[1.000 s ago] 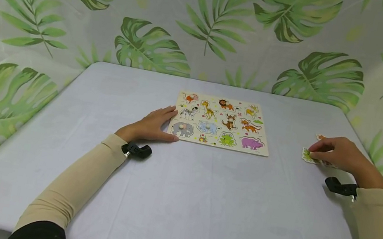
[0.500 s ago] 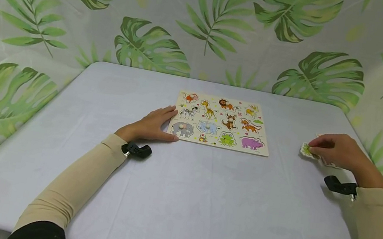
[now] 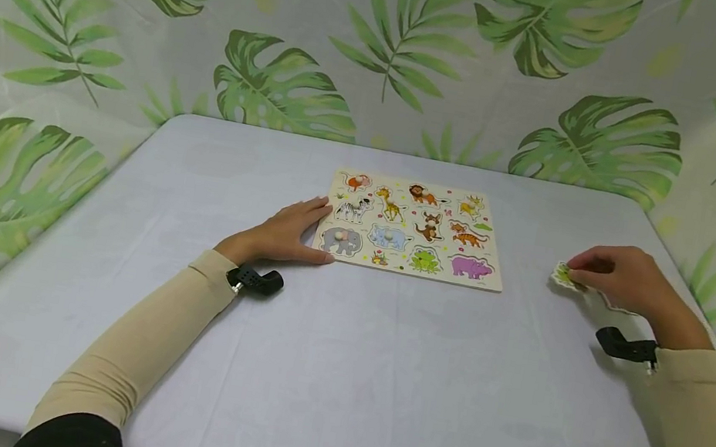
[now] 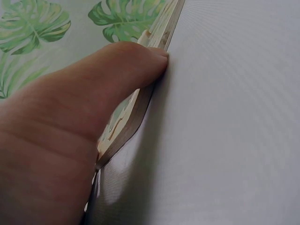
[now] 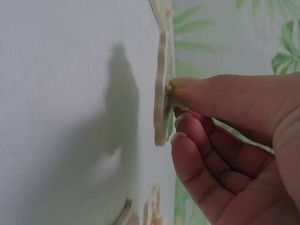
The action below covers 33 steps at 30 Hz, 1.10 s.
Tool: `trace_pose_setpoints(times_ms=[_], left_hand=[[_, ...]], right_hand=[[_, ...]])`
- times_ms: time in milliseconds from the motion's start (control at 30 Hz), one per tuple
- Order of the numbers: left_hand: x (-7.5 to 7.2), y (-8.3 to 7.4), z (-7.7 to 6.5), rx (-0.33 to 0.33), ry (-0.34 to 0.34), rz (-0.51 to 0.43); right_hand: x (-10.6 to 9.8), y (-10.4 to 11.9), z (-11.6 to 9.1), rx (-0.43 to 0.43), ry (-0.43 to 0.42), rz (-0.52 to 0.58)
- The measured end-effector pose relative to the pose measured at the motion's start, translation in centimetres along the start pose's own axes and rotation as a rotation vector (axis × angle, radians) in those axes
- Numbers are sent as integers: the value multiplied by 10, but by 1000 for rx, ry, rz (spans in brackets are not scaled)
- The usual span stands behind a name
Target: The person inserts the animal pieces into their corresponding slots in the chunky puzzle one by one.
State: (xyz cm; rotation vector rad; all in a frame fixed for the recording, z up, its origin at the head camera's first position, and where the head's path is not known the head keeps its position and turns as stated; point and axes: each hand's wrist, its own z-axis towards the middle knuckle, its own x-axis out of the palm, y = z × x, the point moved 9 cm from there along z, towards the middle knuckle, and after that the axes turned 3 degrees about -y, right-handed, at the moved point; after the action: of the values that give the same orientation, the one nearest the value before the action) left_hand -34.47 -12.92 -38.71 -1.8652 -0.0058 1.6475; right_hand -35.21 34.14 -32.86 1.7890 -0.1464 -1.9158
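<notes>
The wooden animal puzzle board (image 3: 413,244) lies flat at the middle back of the table. Straight fingers of my left hand (image 3: 279,231) touch its left edge; the thumb rests at its front corner, and the left wrist view shows that thumb (image 4: 122,70) against the board's side. To the right of the board, my right hand (image 3: 633,283) pinches a green puzzle piece (image 3: 560,276) between thumb and fingertips. In the right wrist view, this piece (image 5: 161,93) stands edge-on, off the cloth, with a shadow beside it. The thumb and fingers partly hide its printed face.
More puzzle pieces (image 3: 619,306) lie under my right hand, mostly covered by it; some show low in the right wrist view as small wooden shapes (image 5: 151,206). A white cloth (image 3: 389,385) covers the table. Behind stands a leaf-print curtain (image 3: 416,123).
My right hand has lifted the green piece off the other pieces and drawn it a little left, toward the board. The left hand and the board have stayed put.
</notes>
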Motion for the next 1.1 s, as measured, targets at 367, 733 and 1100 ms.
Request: trace_pose_setpoints(times_ms=[367, 733, 1100], left_hand=[[0, 2, 1, 2, -6, 0], [0, 0, 2, 16, -5, 10], [-1, 0, 0, 13, -5, 13]], right_hand=[[9, 16, 2, -46, -5, 7], [11, 28, 3, -69, 11, -7], [11, 41, 6, -87, 9, 18]])
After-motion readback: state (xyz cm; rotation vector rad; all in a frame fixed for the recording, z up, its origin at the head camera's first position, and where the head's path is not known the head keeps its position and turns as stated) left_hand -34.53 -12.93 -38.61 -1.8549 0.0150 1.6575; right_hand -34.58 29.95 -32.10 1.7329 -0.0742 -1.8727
